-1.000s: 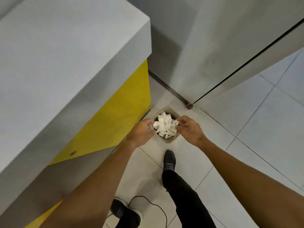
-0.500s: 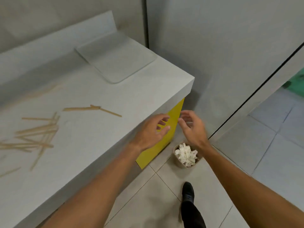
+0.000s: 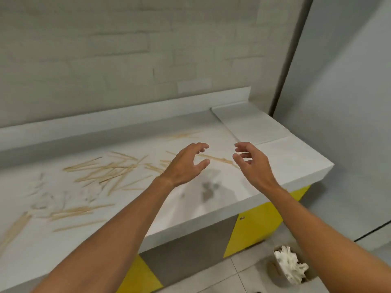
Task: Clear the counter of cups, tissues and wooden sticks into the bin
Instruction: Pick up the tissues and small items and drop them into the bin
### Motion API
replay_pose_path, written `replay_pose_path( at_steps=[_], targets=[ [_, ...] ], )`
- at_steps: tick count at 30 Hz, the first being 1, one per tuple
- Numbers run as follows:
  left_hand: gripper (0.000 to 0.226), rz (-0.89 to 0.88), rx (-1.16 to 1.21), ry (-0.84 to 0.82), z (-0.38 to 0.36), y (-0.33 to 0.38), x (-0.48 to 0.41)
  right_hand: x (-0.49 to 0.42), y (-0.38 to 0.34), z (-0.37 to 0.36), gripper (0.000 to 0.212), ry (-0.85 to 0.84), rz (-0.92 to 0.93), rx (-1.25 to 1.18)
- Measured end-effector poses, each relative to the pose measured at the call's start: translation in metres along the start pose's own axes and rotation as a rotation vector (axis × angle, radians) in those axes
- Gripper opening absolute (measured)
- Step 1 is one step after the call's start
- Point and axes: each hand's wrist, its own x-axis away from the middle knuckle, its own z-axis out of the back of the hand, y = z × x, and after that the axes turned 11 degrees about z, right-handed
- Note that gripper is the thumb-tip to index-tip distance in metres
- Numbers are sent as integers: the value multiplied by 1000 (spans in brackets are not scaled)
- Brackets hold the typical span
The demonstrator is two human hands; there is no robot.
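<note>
Grey counter (image 3: 285, 172) fills the frame's middle and left. Wooden sticks (image 3: 105, 170) lie scattered across it, thickest at centre-left, w/ more at the lower left edge; no cups visible. Bin (image 3: 274, 271) sits on the floor at lower right, white tissues (image 3: 288, 264) heaped in it. Left hand (image 3: 186, 163) and right hand (image 3: 255, 163) hover at frame centre, both empty, fingers loosely curled. 1 long stick (image 3: 218, 160) lies between them. Best approach, probably: rake sticks into 1 parallel bundle w/ both hands, then grip mid-length so none slip out.
</note>
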Motion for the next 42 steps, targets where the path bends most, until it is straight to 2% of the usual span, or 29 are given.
replay_pose_path(
  at_steps=[11, 15, 22, 28, 31, 35, 42],
  targets=[
    [38, 437, -102, 337, 134, -154, 103, -44, -54, -198, 27, -520, 138, -114],
    [38, 623, -174, 459, 175, -191, 140, -57, -67, -274, 25, -762, 218, -155],
    [35, 882, -221, 510, 220, -234, 174, -68, -84, -381, 32, -1120, 301, -140],
    [45, 967, -180, 478, 212, -250, 178, -63, -81, -432, 40, -1330, 470, 38],
    [44, 966, -198, 482, 207, -255, 175, -63, -80, -443, 31, -1365, 549, 84],
    [30, 986, -280, 482, 201, -261, 171, -67, -88, -442, 8, -1329, 542, 35],
    [21, 851, -321, 586, 206, -258, 172, -75, -100, -418, 9, -1117, 456, -81]
  ],
)
